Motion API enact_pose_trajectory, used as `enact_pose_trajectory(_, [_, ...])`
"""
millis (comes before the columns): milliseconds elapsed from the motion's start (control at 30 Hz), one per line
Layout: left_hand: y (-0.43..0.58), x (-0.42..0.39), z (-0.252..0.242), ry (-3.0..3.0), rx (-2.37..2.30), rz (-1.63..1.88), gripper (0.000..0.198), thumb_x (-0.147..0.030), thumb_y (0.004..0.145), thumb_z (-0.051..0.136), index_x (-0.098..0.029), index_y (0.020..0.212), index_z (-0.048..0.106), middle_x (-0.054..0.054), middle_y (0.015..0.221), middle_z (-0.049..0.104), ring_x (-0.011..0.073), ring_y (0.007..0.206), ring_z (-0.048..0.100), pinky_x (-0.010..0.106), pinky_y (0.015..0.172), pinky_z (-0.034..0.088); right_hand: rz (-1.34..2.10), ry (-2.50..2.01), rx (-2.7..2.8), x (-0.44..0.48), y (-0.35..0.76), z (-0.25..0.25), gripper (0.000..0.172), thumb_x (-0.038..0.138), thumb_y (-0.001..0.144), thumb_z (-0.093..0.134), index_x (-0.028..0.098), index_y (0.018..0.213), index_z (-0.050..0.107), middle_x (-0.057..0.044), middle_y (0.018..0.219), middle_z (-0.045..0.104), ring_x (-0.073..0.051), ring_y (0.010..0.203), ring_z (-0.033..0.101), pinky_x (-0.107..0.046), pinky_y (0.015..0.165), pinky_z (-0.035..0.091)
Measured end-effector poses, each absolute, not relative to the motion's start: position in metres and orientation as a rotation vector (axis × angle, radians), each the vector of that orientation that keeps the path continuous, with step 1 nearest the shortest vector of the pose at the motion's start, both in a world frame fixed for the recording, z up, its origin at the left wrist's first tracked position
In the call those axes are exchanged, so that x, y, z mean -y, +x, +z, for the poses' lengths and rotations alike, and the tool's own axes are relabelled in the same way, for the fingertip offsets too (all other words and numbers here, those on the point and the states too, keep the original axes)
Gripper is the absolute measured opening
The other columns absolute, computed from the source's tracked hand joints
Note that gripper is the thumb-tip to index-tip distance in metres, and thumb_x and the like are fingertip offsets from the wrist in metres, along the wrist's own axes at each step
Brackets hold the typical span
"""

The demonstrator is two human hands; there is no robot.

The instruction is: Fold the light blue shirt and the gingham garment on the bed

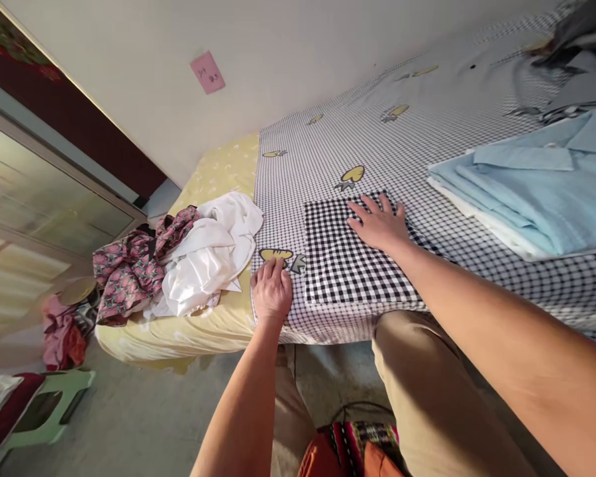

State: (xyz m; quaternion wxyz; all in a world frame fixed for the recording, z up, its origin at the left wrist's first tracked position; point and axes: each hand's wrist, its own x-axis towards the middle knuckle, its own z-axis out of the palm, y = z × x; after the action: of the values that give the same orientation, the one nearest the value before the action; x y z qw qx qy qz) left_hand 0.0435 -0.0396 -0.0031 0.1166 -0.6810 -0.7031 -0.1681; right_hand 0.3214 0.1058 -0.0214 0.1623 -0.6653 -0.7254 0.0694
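A folded black-and-white checked cloth (338, 258) lies flat near the front edge of the bed. My right hand (380, 224) rests palm down on its upper right part, fingers spread. Left of the cloth, my left hand (272, 291) lies on the checked bedspread (288, 192), partly over a printed yellow carrot. Its fingers are close together and slightly bent, and nothing shows in them. Farther left sits a crumpled white garment (203, 258) against a pink floral garment (134, 271).
Folded light-blue shirts (531, 185) are stacked on the right side of the bed, with grey clothing (583, 73) behind. A wall with a pink note (207, 71) borders the bed. On the floor at left stands a green stool (54, 411) bearing folded cloth.
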Motion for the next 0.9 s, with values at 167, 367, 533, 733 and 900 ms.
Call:
enact_pose_trajectory(167, [0.043, 0.043, -0.007, -1.967, 2.041, -0.535, 0.044, -0.026, 0.103, 0.038, -0.019, 0.135, 0.067, 0.010, 0.141, 0.069, 0.0273, 0.126, 0.062, 0.046, 0.110, 0.045, 0.166, -1.931, 2.089, -0.102, 0.320, -0.021, 0.074, 0.068, 0.101, 0.009, 0.039, 0.165, 0.029, -0.001, 0.176, 0.024, -0.043, 0.159, 0.015, -0.074, 0.121, 0.020])
enact_pose_trajectory(367, [0.042, 0.046, -0.010, -1.947, 1.998, -0.584, 0.040, -0.023, 0.102, 0.043, -0.020, 0.134, 0.068, 0.008, 0.137, 0.072, 0.0222, 0.128, 0.063, 0.039, 0.111, 0.045, 0.168, -1.990, 2.119, -0.109, 0.321, -0.024, 0.075, 0.069, 0.100, 0.012, 0.038, 0.167, 0.026, 0.000, 0.177, 0.020, -0.042, 0.160, 0.013, -0.072, 0.123, 0.019])
enact_pose_trajectory(533, [0.042, 0.047, -0.015, -1.911, 1.992, -0.684, 0.040, -0.021, 0.101, 0.045, -0.018, 0.133, 0.069, 0.009, 0.137, 0.072, 0.0238, 0.132, 0.062, 0.042, 0.113, 0.044, 0.347, -1.983, 2.279, -0.111, 0.335, -0.005, 0.073, 0.069, 0.098, 0.024, 0.041, 0.166, 0.026, 0.004, 0.177, 0.017, -0.040, 0.160, 0.015, -0.067, 0.124, 0.024])
enact_pose_trajectory(733, [0.045, 0.048, -0.020, -1.880, 2.033, -0.751, 0.041, -0.020, 0.100, 0.045, -0.019, 0.135, 0.068, 0.009, 0.141, 0.071, 0.0256, 0.136, 0.059, 0.044, 0.116, 0.042, -0.102, -2.018, 2.203, -0.064, 0.318, 0.006, 0.063, 0.053, 0.103, 0.028, 0.037, 0.164, 0.035, -0.002, 0.176, 0.023, -0.042, 0.160, 0.013, -0.074, 0.124, 0.010])
enact_pose_trajectory(900, [0.050, 0.052, -0.022, -1.833, 2.102, -0.749, 0.044, -0.022, 0.102, 0.042, -0.019, 0.138, 0.066, 0.010, 0.144, 0.068, 0.0278, 0.138, 0.057, 0.047, 0.118, 0.039, -0.129, -1.604, 2.463, -0.032, 0.295, 0.000, 0.060, 0.055, 0.106, 0.022, 0.043, 0.164, 0.029, 0.005, 0.176, 0.020, -0.032, 0.162, 0.013, -0.065, 0.128, 0.011])
